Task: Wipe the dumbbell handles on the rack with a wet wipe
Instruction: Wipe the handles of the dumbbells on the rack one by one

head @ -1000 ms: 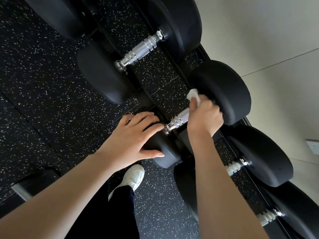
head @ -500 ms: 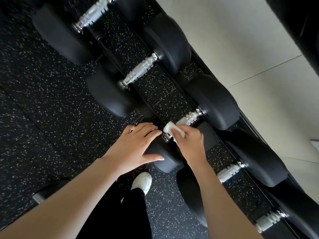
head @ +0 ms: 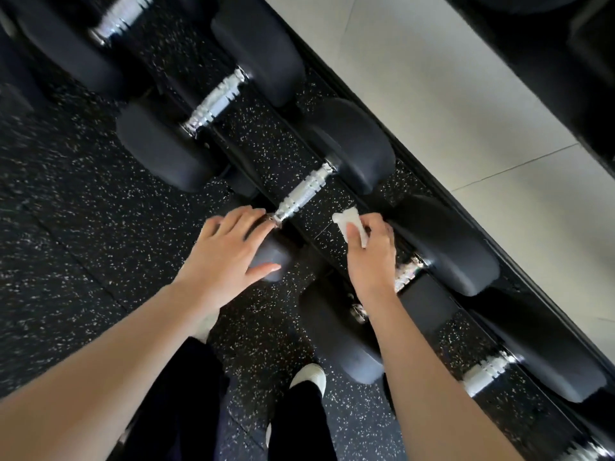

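Several black dumbbells lie side by side on a low rack (head: 336, 84) that runs diagonally from top left to bottom right. My left hand (head: 229, 251) rests flat, fingers spread, on the near head of the dumbbell whose chrome handle (head: 303, 193) is bare beside my fingertips. My right hand (head: 372, 257) pinches a crumpled white wet wipe (head: 349, 224) and hovers off that handle, above the neighbouring dumbbell's handle (head: 407, 272), which it partly hides. Further handles show at upper left (head: 216, 101) and lower right (head: 487, 372).
Black speckled rubber floor (head: 83, 211) lies to the left and under the rack. A pale tiled wall (head: 466, 111) runs behind it. My dark trouser legs and a white shoe (head: 307, 375) stand close to the rack's front edge.
My right hand has left the handle it was rubbing and shifted right with the wipe toward the neighbouring dumbbell. My left hand stays on the dumbbell head. The camera has tilted.
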The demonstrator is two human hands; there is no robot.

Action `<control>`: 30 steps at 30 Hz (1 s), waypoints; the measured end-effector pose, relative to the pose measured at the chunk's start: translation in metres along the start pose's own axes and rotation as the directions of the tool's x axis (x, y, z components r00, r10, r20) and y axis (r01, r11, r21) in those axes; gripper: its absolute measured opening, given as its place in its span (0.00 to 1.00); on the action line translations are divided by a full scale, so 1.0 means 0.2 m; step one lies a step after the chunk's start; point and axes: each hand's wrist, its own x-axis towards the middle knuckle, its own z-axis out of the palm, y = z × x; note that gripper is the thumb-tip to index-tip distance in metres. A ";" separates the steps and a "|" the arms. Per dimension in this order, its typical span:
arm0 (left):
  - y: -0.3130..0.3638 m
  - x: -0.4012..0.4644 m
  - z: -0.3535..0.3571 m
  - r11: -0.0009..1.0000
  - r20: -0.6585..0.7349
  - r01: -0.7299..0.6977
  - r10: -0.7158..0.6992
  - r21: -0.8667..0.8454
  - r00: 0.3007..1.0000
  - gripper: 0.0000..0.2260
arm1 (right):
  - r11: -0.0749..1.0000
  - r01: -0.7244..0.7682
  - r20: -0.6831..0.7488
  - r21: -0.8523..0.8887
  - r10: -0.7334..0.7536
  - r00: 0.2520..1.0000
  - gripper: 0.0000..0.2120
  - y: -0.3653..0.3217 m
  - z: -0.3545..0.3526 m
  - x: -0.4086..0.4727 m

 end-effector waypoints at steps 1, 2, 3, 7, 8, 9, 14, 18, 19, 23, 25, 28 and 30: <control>-0.05 0.02 0.00 1.000 0.010 -0.004 0.004 -0.005 1.000 0.30 | 0.999 -0.014 -0.038 0.038 0.016 0.999 0.07 -0.04 0.05 0.03; -0.11 0.03 0.00 1.000 0.024 -0.013 0.014 -0.012 1.000 0.30 | 0.996 -0.036 -0.079 0.076 0.042 0.996 0.06 -0.08 0.10 0.05; -0.15 0.05 0.00 0.999 0.041 -0.026 0.027 -0.020 0.999 0.30 | 0.992 -0.066 -0.119 0.105 0.079 0.990 0.06 -0.11 0.16 0.08; -0.26 0.07 0.02 0.992 0.082 -0.108 0.113 -0.061 0.990 0.30 | 0.947 -0.162 -0.359 0.278 0.259 0.897 0.06 -0.27 0.32 0.20; -0.28 0.07 0.02 0.989 0.081 -0.128 0.134 -0.075 0.988 0.30 | 0.921 -0.182 -0.415 0.344 0.323 0.850 0.06 -0.30 0.35 0.24; -0.29 0.08 0.03 0.986 0.078 -0.143 0.150 -0.088 0.986 0.30 | 0.890 -0.204 -0.451 0.408 0.391 0.802 0.06 -0.33 0.38 0.27; -0.33 0.10 0.05 0.975 0.052 -0.194 0.200 -0.110 0.978 0.30 | 0.675 -0.228 -0.414 0.702 0.647 0.640 0.05 -0.41 0.49 0.37; -0.35 0.11 0.06 0.967 0.057 -0.220 0.229 -0.131 0.972 0.29 | 0.677 -0.233 -0.433 0.698 0.658 0.615 0.08 -0.43 0.51 0.39; -0.36 0.11 0.06 0.966 0.061 -0.221 0.231 -0.136 0.971 0.29 | 0.701 -0.246 -0.434 0.670 0.638 0.636 0.08 -0.42 0.50 0.37; -0.36 0.11 0.06 0.965 0.074 -0.207 0.221 -0.159 0.972 0.29 | 0.807 -0.290 -0.371 0.514 0.515 0.773 0.08 -0.38 0.49 0.29; -0.36 0.11 0.06 0.964 0.073 -0.205 0.219 -0.168 0.973 0.29 | 0.861 -0.306 -0.304 0.406 0.443 0.843 0.08 -0.37 0.49 0.23; -0.36 0.11 0.05 0.964 0.062 -0.217 0.229 -0.153 0.971 0.29 | 0.913 -0.283 -0.217 0.293 0.351 0.911 0.07 -0.35 0.51 0.14; -0.36 0.11 0.05 0.964 0.066 -0.215 0.227 -0.158 0.972 0.29 | 0.931 -0.274 -0.153 0.240 0.315 0.937 0.07 -0.35 0.51 0.10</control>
